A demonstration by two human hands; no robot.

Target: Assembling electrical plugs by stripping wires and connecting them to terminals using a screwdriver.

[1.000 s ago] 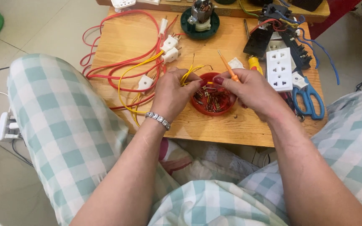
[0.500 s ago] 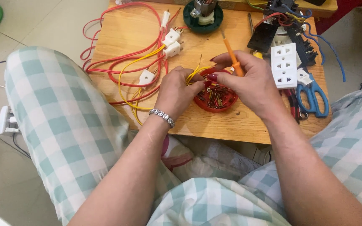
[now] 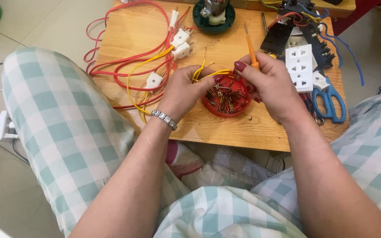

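Yellow wire [image 3: 208,74] (thin, looped) pinched above red dish [image 3: 225,99].

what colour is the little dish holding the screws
Red; the dish shows best in the head view, between both hands.

A dish [image 3: 225,108] of screws is set near the front edge of the desk [image 3: 124,33]. The left hand [image 3: 184,90] is placed at its left rim, the right hand [image 3: 272,86] at its right. Cables [image 3: 124,70] with plugs are spread to the left; a socket strip [image 3: 300,68] and scissors [image 3: 329,101] are laid to the right (just beside the right hand).
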